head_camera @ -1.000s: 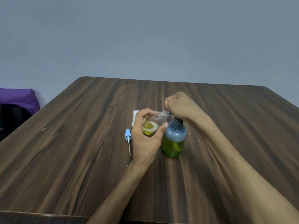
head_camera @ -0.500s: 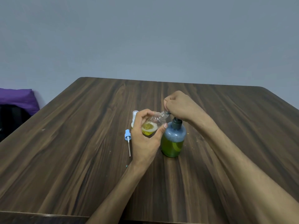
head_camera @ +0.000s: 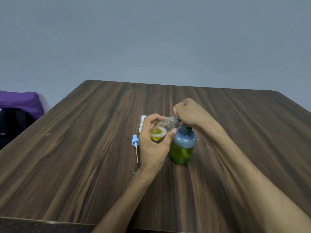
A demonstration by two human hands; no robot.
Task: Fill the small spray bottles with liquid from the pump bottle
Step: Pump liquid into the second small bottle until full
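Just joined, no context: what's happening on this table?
A person is filling a small clear bottle from a pump bottle. The left hand holds the small bottle tilted, neck at the pump spout; the right hand grips the pump head. Yellow liquid sits inside already. Its blue spray cap lies on the table.
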